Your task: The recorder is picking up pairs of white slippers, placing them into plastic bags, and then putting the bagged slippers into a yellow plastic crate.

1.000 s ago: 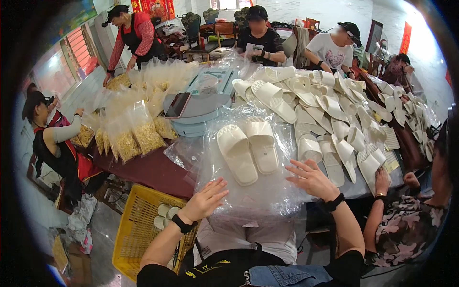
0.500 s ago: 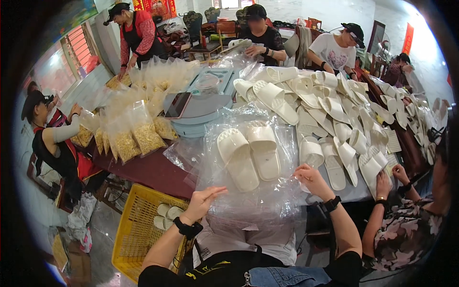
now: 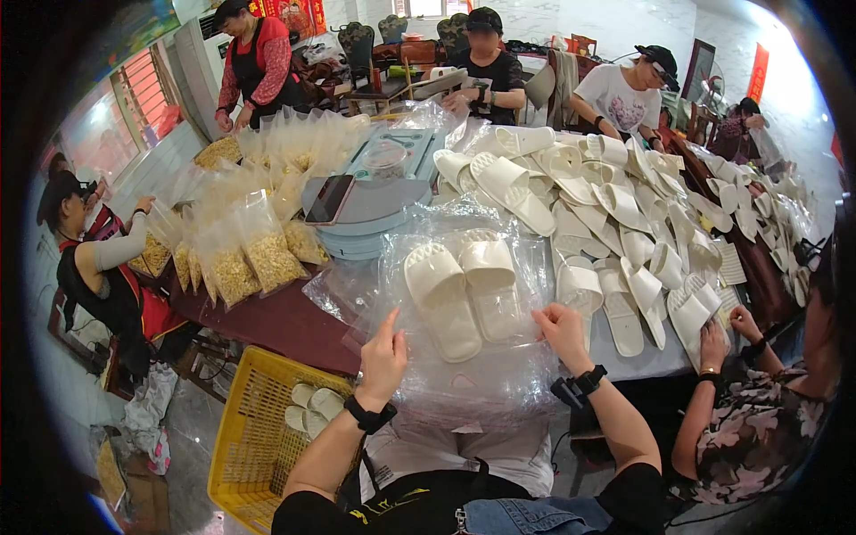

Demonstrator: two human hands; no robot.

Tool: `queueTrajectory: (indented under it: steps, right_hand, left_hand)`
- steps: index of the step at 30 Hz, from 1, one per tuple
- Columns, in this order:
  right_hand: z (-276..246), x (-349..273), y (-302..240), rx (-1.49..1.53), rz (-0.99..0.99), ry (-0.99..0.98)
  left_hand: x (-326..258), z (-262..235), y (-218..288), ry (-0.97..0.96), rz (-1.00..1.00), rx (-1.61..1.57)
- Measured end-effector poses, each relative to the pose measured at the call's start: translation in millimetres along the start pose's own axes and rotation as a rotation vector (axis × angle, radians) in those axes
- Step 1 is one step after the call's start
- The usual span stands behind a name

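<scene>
A pair of off-white slippers [image 3: 443,308] lies side by side, soles toward me, with a clear plastic bag [image 3: 526,276] spread around them. Clear film overlaps the near part of the right slipper. At the bag's right edge my right hand [image 3: 564,337] is closed, thumb and fingers pinching the film. My left hand [image 3: 382,358] is at the left edge, its fingers bent around the film and pointing away from me. Under the slippers, more clear plastic bags [image 3: 473,401] are layered down to the table's near edge.
A large heap of off-white slippers [image 3: 588,187] covers the right side. Grey-blue round lids [image 3: 366,205] carry a phone [image 3: 330,198]. Bags of yellow pieces [image 3: 267,250] stand at left. A yellow crate [image 3: 259,428] holds slippers below. Co-workers surround the table; one person's hand [image 3: 713,343] is close at right.
My left hand has turned from pointing right to pointing away, and closed at the bag's edge. My right hand has moved slightly left and nearer to me. Film now overlaps the right slipper's near end.
</scene>
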State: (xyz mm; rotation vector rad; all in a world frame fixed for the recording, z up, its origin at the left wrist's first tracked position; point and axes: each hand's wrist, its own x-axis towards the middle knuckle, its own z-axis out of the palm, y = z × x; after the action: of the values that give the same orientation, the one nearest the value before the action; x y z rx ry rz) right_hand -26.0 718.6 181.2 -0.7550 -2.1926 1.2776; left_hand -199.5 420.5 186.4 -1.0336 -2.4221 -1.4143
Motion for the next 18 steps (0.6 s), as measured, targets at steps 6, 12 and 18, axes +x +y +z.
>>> queueTrajectory:
  steps: [6,12,18]
  right_hand:
    - [-1.3,-4.4,-12.6,-0.173,-0.015,0.082]
    - [5.0,-0.9,-20.0,-0.322,-0.103,0.107]
    - [-4.9,2.6,-14.0,-0.387,-0.155,0.068]
  left_hand:
    - [3.2,0.1,7.0,-0.078,0.085,0.31]
    - [2.8,-2.6,53.4,-0.195,0.685,0.333]
    - [10.8,52.2,68.3,-0.513,0.855,0.458]
